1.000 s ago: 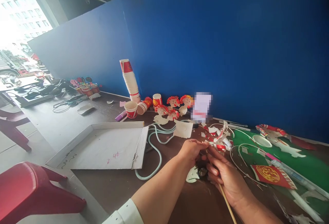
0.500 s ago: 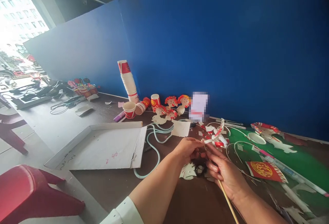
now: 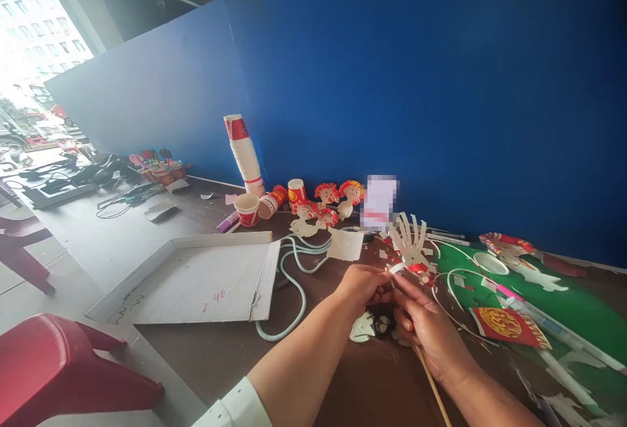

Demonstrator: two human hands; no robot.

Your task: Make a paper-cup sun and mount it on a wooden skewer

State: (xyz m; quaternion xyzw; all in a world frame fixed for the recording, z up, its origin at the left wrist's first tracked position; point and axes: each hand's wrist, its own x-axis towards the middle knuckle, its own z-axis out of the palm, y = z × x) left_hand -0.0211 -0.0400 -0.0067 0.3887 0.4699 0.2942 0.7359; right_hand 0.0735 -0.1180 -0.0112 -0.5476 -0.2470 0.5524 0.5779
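Note:
My left hand [image 3: 365, 285] pinches the near end of a fringed paper piece [image 3: 414, 257], white with red patches. Its cut strips fan upward and away from me. My right hand [image 3: 428, 326] is closed around a thin wooden stick [image 3: 434, 388], which slants down toward the table's front edge. The right fingertips meet the left ones at the paper's end; whether they also grip the paper is hard to see. Under the hands lie a white cutout [image 3: 361, 328] and a dark round thing [image 3: 383, 324], partly hidden.
Left of me lies a shallow white box [image 3: 196, 283], with a pale cable [image 3: 298, 296] beside it. Paper cups [image 3: 246, 210] and a tall cup stack [image 3: 245, 159] stand behind. Red-fringed cutouts [image 3: 350, 193] lean by the blue partition. Scraps, pens and a red fringed piece [image 3: 507, 326] cover the right.
The fringed paper has turned, so its strips now fan out broadly instead of showing edge-on. Both hands stay almost in place, with the stick still in the right.

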